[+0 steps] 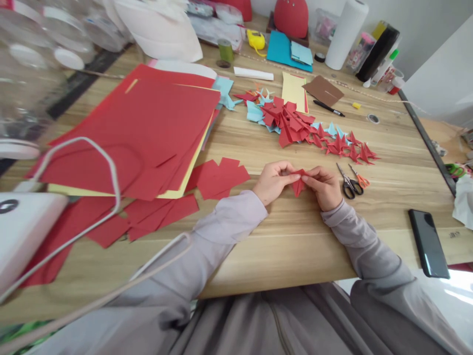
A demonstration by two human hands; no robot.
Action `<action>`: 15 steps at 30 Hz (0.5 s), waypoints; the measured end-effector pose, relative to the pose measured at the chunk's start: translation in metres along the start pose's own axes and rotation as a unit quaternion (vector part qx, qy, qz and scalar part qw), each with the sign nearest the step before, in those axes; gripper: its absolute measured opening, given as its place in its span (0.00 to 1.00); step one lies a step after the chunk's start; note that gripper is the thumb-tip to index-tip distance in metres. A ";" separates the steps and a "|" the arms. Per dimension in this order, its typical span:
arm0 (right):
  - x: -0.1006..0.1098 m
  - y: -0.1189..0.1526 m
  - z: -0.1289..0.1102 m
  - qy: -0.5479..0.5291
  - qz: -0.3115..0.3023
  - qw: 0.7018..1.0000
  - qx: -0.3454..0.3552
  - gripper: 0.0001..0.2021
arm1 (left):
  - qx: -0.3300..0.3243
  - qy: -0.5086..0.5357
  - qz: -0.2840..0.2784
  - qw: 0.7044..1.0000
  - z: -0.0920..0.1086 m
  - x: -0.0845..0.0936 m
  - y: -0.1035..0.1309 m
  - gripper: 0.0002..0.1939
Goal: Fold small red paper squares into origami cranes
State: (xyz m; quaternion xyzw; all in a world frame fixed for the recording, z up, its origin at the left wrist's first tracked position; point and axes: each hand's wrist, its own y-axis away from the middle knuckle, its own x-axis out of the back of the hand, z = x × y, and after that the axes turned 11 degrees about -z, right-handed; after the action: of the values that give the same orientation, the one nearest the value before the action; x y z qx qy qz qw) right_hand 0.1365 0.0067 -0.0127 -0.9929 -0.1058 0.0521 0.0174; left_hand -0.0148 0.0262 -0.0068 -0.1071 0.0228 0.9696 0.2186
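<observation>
Between my two hands is a small folded red paper (299,188), its pointed end facing down toward me. My left hand (275,181) pinches its left side between thumb and fingers. On the other side my right hand (323,186) grips the paper's right edge, thumb on top. Just beyond my hands lies a heap of folded red paper pieces (286,121), with light blue ones among them. Folded red paper cranes (338,144) trail off to the right of the heap. Black-handled scissors (351,187) and smaller orange-handled scissors (362,180) rest beside my right hand.
Large red sheets (148,128) and cut red squares (221,178) cover the left of the table. A white cable (114,177) loops near my left arm from a white device (25,231). At right lies a phone (428,244). A tape measure (256,40) and paper roll (346,34) stand behind.
</observation>
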 end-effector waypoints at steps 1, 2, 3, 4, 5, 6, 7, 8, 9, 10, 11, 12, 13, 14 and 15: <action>0.000 0.000 0.000 -0.002 0.003 1.000 0.001 0.09 | 0.002 0.002 0.000 1.000 0.000 0.000 0.000 0.09; -0.001 0.000 -0.001 -0.006 0.003 1.000 -0.002 0.09 | 0.005 0.008 -0.002 1.000 0.000 -0.001 0.000 0.09; -0.001 0.000 -0.001 -0.012 0.002 1.000 -0.007 0.10 | 0.008 0.016 -0.005 1.000 0.000 -0.001 0.001 0.09; -0.001 0.000 -0.002 -0.019 -0.001 1.000 -0.014 0.10 | 0.011 0.021 -0.009 1.000 0.000 -0.001 0.001 0.09; -0.002 0.000 -0.002 -0.025 -0.005 0.999 -0.020 0.11 | 0.011 0.022 -0.013 1.000 0.000 -0.001 0.001 0.10; -0.001 0.000 -0.003 -0.031 -0.011 0.999 -0.025 0.11 | 0.007 0.016 -0.015 1.000 0.000 -0.002 0.001 0.10; -0.001 0.000 -0.003 -0.036 -0.016 0.999 -0.029 0.12 | 0.000 0.004 -0.014 1.000 0.000 -0.002 0.001 0.10; -0.001 0.000 -0.003 -0.039 -0.022 0.999 -0.031 0.13 | -0.010 -0.013 -0.011 1.000 0.000 -0.002 0.001 0.10; 0.000 0.000 -0.003 -0.040 -0.027 0.998 -0.032 0.13 | -0.021 -0.029 -0.008 0.999 0.000 -0.002 0.001 0.10; 0.000 0.000 -0.003 -0.040 -0.032 0.998 -0.032 0.13 | -0.029 -0.041 -0.006 0.999 -0.001 -0.002 0.000 0.09; 0.000 0.000 -0.003 -0.039 -0.037 0.998 -0.032 0.13 | -0.034 -0.046 -0.007 0.998 -0.002 -0.002 0.000 0.09; 0.000 -0.001 -0.002 -0.039 -0.039 0.998 -0.030 0.12 | -0.035 -0.046 -0.012 0.998 -0.002 -0.002 0.000 0.09; 0.001 -0.001 -0.002 -0.039 -0.040 0.998 -0.027 0.12 | -0.034 -0.042 -0.018 0.998 -0.003 -0.002 0.000 0.09; 0.001 -0.001 -0.002 -0.041 -0.039 0.998 -0.025 0.12 | -0.033 -0.038 -0.023 0.998 -0.004 -0.003 0.000 0.10; 0.001 -0.001 -0.002 -0.043 -0.038 0.998 -0.026 0.11 | -0.030 -0.035 -0.027 0.999 -0.004 -0.003 0.000 0.09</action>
State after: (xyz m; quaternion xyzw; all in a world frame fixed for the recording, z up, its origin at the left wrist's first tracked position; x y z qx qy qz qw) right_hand 0.1373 0.0074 -0.0104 -0.9851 -0.1451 0.0915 -0.0106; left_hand -0.0119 0.0243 -0.0103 -0.0807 -0.0168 0.9666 0.2425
